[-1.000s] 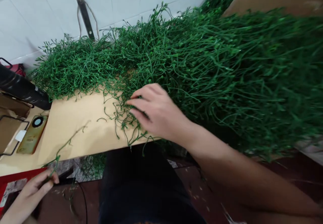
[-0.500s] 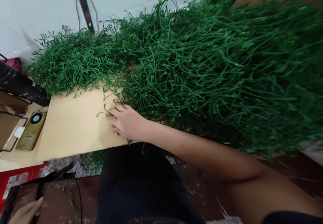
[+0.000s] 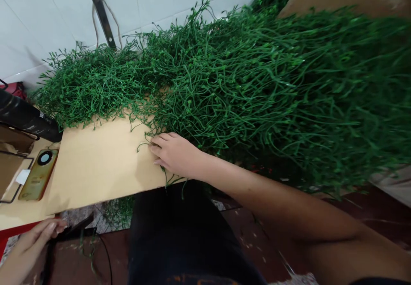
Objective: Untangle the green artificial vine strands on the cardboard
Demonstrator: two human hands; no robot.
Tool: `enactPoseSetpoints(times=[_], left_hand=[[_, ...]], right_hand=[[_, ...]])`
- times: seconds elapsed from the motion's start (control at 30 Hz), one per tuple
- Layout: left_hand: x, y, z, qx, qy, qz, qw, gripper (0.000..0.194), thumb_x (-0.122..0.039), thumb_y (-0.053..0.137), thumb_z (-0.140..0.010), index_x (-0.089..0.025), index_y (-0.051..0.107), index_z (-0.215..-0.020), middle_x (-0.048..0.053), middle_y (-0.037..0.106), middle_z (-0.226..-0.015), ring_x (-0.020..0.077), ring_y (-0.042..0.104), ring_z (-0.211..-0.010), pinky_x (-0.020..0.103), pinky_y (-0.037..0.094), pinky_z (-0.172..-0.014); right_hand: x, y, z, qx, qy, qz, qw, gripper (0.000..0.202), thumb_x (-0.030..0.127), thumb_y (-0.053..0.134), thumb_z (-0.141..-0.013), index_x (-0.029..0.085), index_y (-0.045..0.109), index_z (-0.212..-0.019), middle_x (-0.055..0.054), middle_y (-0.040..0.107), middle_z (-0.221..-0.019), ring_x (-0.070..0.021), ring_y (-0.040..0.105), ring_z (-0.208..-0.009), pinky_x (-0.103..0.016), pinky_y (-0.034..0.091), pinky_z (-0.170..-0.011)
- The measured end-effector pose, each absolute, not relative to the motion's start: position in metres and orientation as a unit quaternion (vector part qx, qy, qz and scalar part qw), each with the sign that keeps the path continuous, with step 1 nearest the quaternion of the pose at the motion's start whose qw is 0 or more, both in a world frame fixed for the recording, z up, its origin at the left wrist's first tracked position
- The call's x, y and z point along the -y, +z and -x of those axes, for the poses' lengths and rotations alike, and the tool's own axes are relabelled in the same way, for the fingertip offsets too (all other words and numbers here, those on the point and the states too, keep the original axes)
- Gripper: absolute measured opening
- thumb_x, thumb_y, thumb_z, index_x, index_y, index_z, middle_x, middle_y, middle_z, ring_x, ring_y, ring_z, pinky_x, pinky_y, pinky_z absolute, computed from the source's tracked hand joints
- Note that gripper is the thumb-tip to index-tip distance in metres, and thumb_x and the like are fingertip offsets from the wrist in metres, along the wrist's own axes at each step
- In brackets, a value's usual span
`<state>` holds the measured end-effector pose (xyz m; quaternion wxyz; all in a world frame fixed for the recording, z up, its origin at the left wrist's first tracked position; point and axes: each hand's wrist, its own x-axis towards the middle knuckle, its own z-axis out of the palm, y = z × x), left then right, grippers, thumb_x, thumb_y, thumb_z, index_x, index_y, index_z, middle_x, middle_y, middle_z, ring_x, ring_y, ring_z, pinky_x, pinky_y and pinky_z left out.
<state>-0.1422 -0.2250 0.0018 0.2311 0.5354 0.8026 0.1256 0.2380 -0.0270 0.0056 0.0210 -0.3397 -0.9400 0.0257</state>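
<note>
Green stems (image 3: pixel 224 83) lie heaped — right hand (image 3: pixel 178 154) touching some.

The green stems (image 3: pixel 224 88) look to me like faintly glossy plastic, the tan surface (image 3: pixel 96 160) like smooth, matt cardboard; the wall tiles (image 3: pixel 64 2) shine softly, the bracket (image 3: pixel 102 17) seems dull metal, the trousers (image 3: pixel 180 233) matt cloth

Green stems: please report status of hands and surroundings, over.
Right hand on cardboard, fingers at green stems. Left hand by its lower-left corner, grip unclear. Stems heaped behind and rightward. Phone and black cylinder at left.
</note>
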Motion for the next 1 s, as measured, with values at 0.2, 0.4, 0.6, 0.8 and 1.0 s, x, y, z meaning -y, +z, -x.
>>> enactPoseSetpoints(times=[0.2,0.4,0.6,0.8,1.0], left_hand=[[0.121,0.077,0.061,-0.702,0.253,-0.632,0.208,0.013,-0.047,0.06,-0.067,-0.038,0.069,-0.07,-0.007,0.068,-0.078,0.0215,0.061,-0.079,0.033,0.05,-0.076],[-0.011,0.053,-0.021,-0.615,0.287,-0.723,0.129,0.03,-0.034,0.055,-0.076,-0.015,0.067,-0.096,0.009,0.063,-0.102,0.0207,0.058,-0.095,0.034,0.046,-0.087],[-0.074,0.024,-0.057,-0.633,0.106,-0.765,-0.059,0.047,-0.029,0.054,-0.079,-0.012,0.056,-0.122,0.017,0.051,-0.125,0.0301,0.047,-0.117,0.042,0.038,-0.099],[-0.078,0.015,-0.044,-0.672,0.024,-0.738,-0.058,0.046,-0.03,0.047,-0.081,-0.02,0.053,-0.125,0.017,0.059,-0.117,0.0341,0.053,-0.11,0.048,0.042,-0.087],[-0.066,0.024,-0.02,-0.709,0.167,-0.684,0.027,0.03,-0.03,0.047,-0.078,-0.023,0.067,-0.099,0.006,0.069,-0.094,0.024,0.062,-0.086,0.034,0.042,-0.075]], right_hand=[[0.025,-0.005,-0.242,0.939,0.011,0.337,0.063,0.036,0.032,0.046,-0.088,0.011,0.057,-0.116,-0.012,0.054,-0.123,-0.0247,0.049,-0.112,-0.037,0.038,-0.092],[0.019,-0.016,-0.253,0.929,0.0,0.357,0.093,0.033,0.03,0.043,-0.089,0.013,0.058,-0.113,-0.011,0.055,-0.121,-0.0227,0.05,-0.11,-0.037,0.038,-0.093],[0.016,-0.021,-0.259,0.926,0.006,0.357,0.126,0.03,0.029,0.045,-0.088,0.015,0.06,-0.11,-0.009,0.056,-0.121,-0.0223,0.049,-0.108,-0.037,0.038,-0.093],[0.017,-0.019,-0.256,0.926,0.016,0.353,0.13,0.03,0.03,0.046,-0.088,0.014,0.06,-0.109,-0.009,0.056,-0.119,-0.0223,0.049,-0.106,-0.037,0.04,-0.093],[0.018,-0.012,-0.257,0.929,0.042,0.357,0.086,0.033,0.031,0.049,-0.086,0.013,0.06,-0.112,-0.013,0.054,-0.122,-0.0247,0.048,-0.109,-0.04,0.04,-0.095]])
